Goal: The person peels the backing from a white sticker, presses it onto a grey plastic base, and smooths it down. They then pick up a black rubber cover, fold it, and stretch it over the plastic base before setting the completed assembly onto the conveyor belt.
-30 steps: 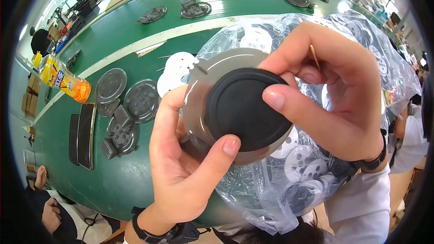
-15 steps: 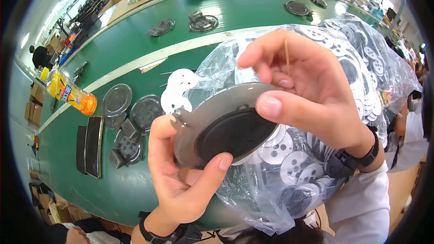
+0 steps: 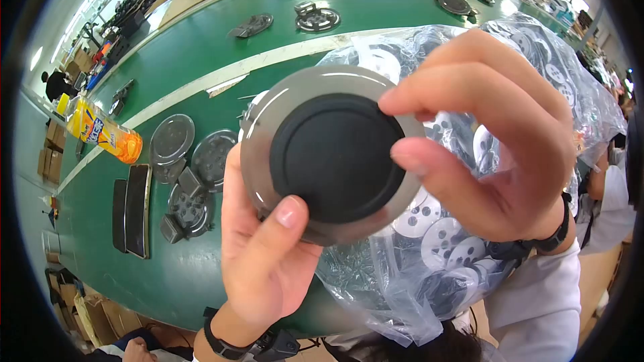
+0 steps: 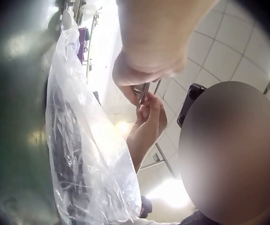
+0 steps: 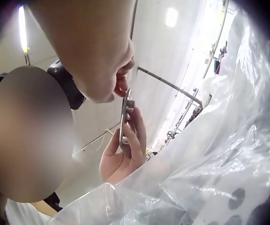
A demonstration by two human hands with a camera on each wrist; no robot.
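Observation:
In the head view, a smoky translucent round plate (image 3: 258, 141) faces me, tilted up, with a round black pad (image 3: 335, 161) on it. My left hand (image 3: 265, 261) grips the plate at its lower left, thumb on the front and fingers behind. At the pad's right edge, the bent thumb and forefinger of my right hand (image 3: 496, 134) pinch in from the side. From the right wrist, the plate (image 5: 124, 117) appears edge-on between both hands, small knobs on its back. The toothpick seen earlier in the right hand is hidden.
A clear plastic bag (image 3: 376, 288) of white discs with holes (image 3: 446, 241) lies under the hands. To the left are dark round plates (image 3: 173, 137), two curved dark strips (image 3: 137, 211) and an orange drink bottle (image 3: 100, 131). More assemblies (image 3: 316, 19) lie across the green table (image 3: 181, 288).
The plate tipped back, showing its side more edge-on half a second ago, and now faces me again. My right forefinger has come down from above the plate to the pad's edge. The toothpick went out of sight.

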